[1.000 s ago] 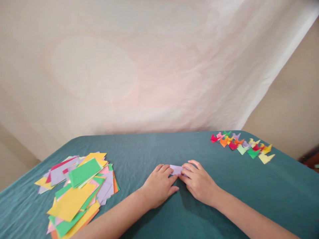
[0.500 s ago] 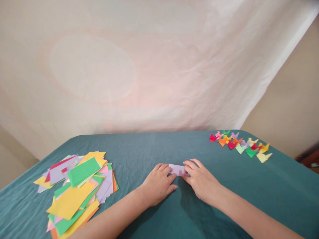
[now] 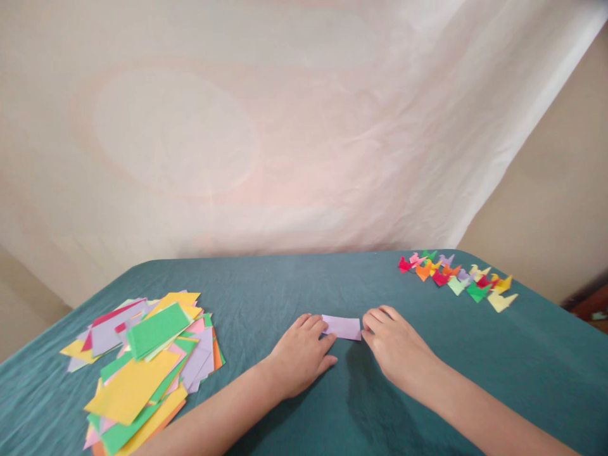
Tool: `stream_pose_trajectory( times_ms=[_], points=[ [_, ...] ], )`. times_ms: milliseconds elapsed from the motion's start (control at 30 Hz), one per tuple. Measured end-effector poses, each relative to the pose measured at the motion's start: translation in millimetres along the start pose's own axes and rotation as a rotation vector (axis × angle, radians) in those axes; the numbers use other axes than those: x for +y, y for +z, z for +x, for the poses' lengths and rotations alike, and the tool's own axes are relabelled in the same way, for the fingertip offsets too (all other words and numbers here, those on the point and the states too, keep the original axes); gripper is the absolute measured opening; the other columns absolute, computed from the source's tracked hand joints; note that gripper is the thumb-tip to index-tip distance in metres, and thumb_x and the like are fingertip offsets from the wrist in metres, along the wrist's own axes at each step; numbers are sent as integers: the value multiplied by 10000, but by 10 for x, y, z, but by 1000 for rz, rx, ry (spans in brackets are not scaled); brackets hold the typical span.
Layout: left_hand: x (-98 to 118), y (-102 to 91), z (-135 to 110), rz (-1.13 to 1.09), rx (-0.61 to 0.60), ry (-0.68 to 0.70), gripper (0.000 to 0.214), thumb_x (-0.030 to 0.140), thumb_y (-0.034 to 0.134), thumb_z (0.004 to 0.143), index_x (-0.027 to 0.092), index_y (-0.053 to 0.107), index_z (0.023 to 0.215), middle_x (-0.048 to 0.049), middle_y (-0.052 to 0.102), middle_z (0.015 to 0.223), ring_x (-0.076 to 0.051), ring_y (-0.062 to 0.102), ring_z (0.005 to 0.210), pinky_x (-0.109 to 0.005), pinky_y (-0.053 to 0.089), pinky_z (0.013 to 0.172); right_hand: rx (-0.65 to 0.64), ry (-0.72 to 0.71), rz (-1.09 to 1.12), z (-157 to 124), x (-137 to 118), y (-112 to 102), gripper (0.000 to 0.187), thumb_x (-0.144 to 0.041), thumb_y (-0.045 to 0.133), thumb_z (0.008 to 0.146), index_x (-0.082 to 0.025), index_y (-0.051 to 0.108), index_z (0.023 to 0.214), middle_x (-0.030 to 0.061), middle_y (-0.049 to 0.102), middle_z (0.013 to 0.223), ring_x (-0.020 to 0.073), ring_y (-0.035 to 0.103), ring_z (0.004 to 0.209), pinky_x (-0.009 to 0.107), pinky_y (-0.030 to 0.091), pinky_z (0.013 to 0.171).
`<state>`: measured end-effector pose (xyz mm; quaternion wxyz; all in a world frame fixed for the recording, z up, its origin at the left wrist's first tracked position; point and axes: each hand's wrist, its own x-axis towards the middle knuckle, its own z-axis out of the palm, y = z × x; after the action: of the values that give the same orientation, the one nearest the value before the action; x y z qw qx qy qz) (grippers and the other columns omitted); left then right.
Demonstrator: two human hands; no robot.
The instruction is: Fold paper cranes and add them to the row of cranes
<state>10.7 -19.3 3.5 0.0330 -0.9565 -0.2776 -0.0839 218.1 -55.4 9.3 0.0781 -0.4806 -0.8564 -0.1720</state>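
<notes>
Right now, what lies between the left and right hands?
In the head view, a lilac paper strip: the left hand rests on one end, the right hand is beside the other.

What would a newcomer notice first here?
A heap of bright paper sheets on the left of the teal cloth catches the eye first. Small bird-shaped paper figures cluster at the far right. Between them, the left hand rests on one end of a lilac paper strip, the right hand close by the other.
</notes>
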Motion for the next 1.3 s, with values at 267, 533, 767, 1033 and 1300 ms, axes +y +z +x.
stream_pose_trajectory(
  times_ms=[267, 533, 767, 1033, 1300],
  points=[
    [3, 16, -3, 6, 3, 1, 364, 399, 504, 865, 199, 514, 1168, -97, 539, 1132, -262, 456, 1123, -423, 327, 967, -36, -88, 78, 47, -150, 132, 189, -103, 487, 841, -141, 638, 947, 75, 619, 832, 223, 520, 854, 370, 359, 777],
    [-24, 23, -8, -14, -14, 8, 360, 393, 499, 870, 214, 511, 1182, -79, 557, 1100, -242, 454, 1137, -420, 287, 1009, -51, -82, 65, 38, -203, 191, 172, -96, 511, 829, -129, 630, 948, 74, 594, 831, 219, 519, 827, 348, 378, 735],
    [-30, 2, 9, 6, -11, 3, 330, 415, 487, 873, 235, 553, 1142, -72, 562, 1089, -253, 426, 1170, -423, 289, 1002, -19, -93, 4, 34, -224, 237, 121, -102, 527, 824, -126, 637, 871, 68, 582, 804, 211, 511, 791, 338, 378, 711],
    [-83, -58, 5, 44, -26, -32, 253, 378, 488, 876, 227, 632, 1019, -78, 571, 1100, -271, 412, 1185, -416, 321, 954, -19, -97, -15, 32, -220, 284, 63, -132, 589, 803, -112, 644, 826, 54, 573, 794, 206, 508, 789, 332, 385, 696],
    [-71, -81, -24, 83, -48, -72, 294, 373, 470, 882, 155, 650, 964, -109, 584, 1089, -289, 397, 1197, -424, 315, 964, 1, -70, 20, 30, -196, 309, 53, -113, 598, 799, -120, 650, 796, 66, 588, 799, 206, 517, 797, 332, 382, 683]
  ],
)
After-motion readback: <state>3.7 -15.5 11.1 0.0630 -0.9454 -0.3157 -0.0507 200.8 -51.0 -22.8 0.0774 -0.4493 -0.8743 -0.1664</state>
